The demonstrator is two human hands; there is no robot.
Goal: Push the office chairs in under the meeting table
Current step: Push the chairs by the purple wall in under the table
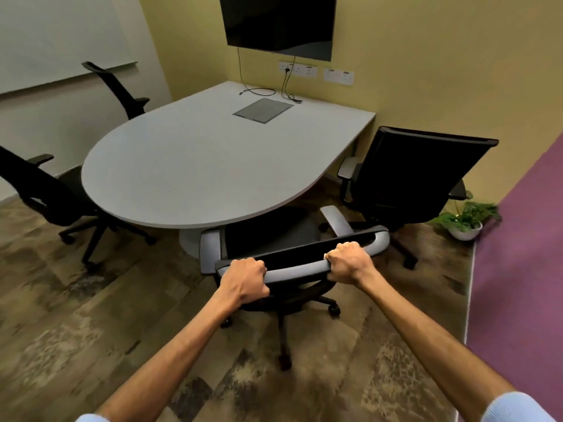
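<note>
Office chair (pixel 268 236) backrest gripped by left hand (pixel 245 280), right hand (pixel 350 261).

Soft, even overhead light is filling the room, leaving only faint shadows beneath the meeting table (pixel 189 166) and the chairs. The wall-mounted screen (pixel 277 22) is catching a pale reflection along its lower edge. Wide-angle distortion is bending the walls and the whiteboard (pixel 58 35) toward the edges. Slight blur is softening the patterned floor (pixel 91 315) and the potted plant (pixel 466 220); the centre is staying fairly sharp.
</note>
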